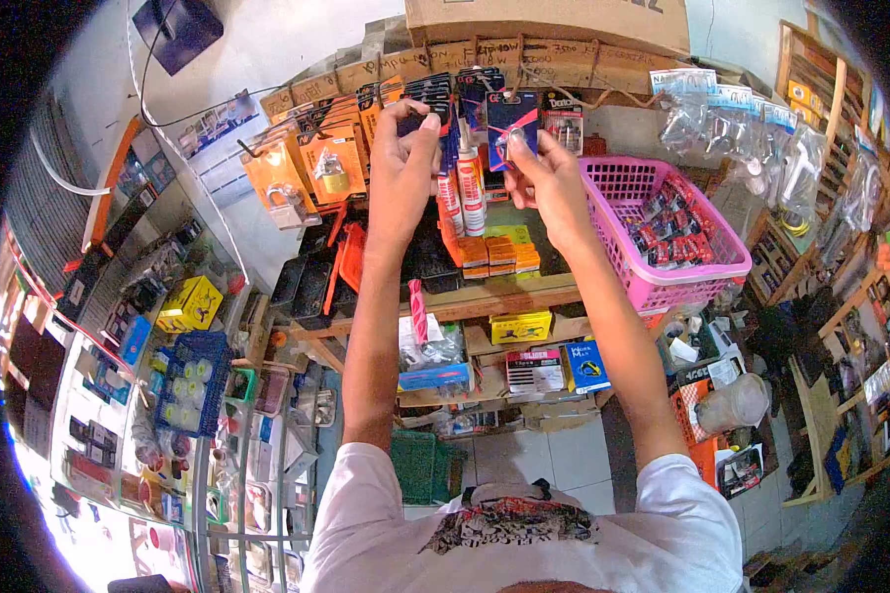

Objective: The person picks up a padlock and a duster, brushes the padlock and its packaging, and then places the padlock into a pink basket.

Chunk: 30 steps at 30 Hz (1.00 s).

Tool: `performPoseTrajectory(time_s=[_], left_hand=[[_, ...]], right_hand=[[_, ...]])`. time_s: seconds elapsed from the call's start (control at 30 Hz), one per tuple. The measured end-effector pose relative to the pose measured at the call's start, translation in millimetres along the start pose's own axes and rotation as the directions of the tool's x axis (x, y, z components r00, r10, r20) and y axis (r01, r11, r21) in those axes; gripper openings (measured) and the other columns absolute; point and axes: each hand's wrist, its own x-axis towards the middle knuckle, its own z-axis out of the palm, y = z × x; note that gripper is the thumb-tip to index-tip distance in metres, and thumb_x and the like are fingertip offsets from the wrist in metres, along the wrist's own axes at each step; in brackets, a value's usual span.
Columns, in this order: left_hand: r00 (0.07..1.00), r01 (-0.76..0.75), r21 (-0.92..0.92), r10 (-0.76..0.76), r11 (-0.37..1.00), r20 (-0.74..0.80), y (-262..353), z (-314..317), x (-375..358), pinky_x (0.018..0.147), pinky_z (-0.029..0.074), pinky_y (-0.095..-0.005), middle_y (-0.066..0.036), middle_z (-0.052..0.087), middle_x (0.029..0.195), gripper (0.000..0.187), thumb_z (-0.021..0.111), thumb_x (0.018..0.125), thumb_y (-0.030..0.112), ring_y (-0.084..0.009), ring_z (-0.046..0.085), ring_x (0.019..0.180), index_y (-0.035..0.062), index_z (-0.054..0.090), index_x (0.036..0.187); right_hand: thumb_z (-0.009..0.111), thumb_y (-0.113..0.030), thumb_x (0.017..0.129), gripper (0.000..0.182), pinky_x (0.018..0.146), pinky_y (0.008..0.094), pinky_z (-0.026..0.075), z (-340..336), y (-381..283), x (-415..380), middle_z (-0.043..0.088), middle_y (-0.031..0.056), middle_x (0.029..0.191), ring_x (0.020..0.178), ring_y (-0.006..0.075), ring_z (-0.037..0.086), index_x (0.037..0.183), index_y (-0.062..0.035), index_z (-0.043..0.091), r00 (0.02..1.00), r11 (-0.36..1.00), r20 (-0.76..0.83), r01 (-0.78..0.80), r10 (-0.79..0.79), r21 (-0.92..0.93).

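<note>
My right hand (546, 178) pinches the lower part of a dark blue blister card (512, 111) with a red stripe, upright near the hooks. Its fingers and thumb partly cover what is mounted on it. My left hand (407, 163) is closed at the edge of a dark hanging pack (438, 94); the fingertips are partly hidden. Between the hands stand white and red sealant tubes (471, 188). Left of my left hand hang orange carded padlocks (332, 170). Behind my right hand hangs another carded item (565, 128).
A pink basket (663, 282) with small red and black packs stands at right. Orange boxes (499, 255) lie on the shelf below my hands. Bagged fittings (732, 119) hang at upper right. A blue basket (190, 385) and glass shelving are at left.
</note>
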Motion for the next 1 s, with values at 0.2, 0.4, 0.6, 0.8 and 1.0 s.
performPoseTrajectory(time_s=[0.2,0.4,0.6,0.8,1.0], left_hand=[[0.984,-0.099,0.19,0.125,0.977,-0.129,9.8,5.3,0.1,0.054,0.04,-0.0263,-0.001,0.052,0.065,0.02,0.055,0.099,0.023,-0.0074,0.047,0.058,0.0034,0.056,0.105],[0.818,-0.307,0.728,0.561,0.613,-0.128,13.9,13.4,5.3,0.067,0.048,-0.0431,-0.017,0.063,0.079,0.019,0.058,0.095,0.018,-0.0372,0.061,0.077,-0.0002,0.063,0.092],[0.772,-0.333,0.742,0.62,0.582,-0.14,4.2,15.9,17.9,0.066,0.048,-0.0432,-0.019,0.065,0.078,0.021,0.055,0.097,0.019,-0.0364,0.063,0.074,0.0005,0.064,0.093],[0.764,-0.374,0.787,0.644,0.491,-0.038,3.1,20.8,15.5,0.065,0.049,-0.0418,-0.017,0.066,0.078,0.019,0.054,0.097,0.016,-0.034,0.065,0.073,0.0007,0.064,0.095],[0.833,-0.337,0.693,0.545,0.637,-0.096,5.5,11.7,11.5,0.063,0.047,-0.0431,-0.016,0.063,0.073,0.015,0.058,0.094,0.016,-0.0336,0.062,0.071,0.0017,0.063,0.093]], right_hand=[[0.06,-0.031,0.097,0.022,0.046,0.021,0.037,-0.7,25.7,16.4,0.055,-0.0009,0.064,0.05,0.0063,0.048,0.091,-0.0095,0.055,0.982,0.983,-0.043,0.182,-0.183,-0.023],[0.058,-0.028,0.097,0.021,0.044,0.0223,0.033,7.2,29.5,15.0,0.054,-0.001,0.061,0.049,0.0055,0.046,0.087,-0.0094,0.054,0.951,0.955,-0.102,0.283,-0.291,-0.088],[0.058,-0.028,0.097,0.023,0.044,0.023,0.033,6.1,26.3,14.0,0.051,-0.0015,0.059,0.047,0.0055,0.044,0.084,-0.0098,0.053,0.952,0.956,-0.094,0.284,-0.29,-0.073],[0.059,-0.028,0.097,0.024,0.043,0.0233,0.032,7.6,24.9,13.6,0.049,-0.0019,0.057,0.046,0.0058,0.042,0.082,-0.0099,0.052,0.943,0.945,-0.109,0.301,-0.315,-0.124],[0.06,-0.029,0.096,0.027,0.043,0.0232,0.032,6.4,29.6,10.7,0.048,-0.0019,0.057,0.046,0.0062,0.042,0.081,-0.0096,0.05,0.977,0.981,-0.104,0.178,-0.186,-0.079]])
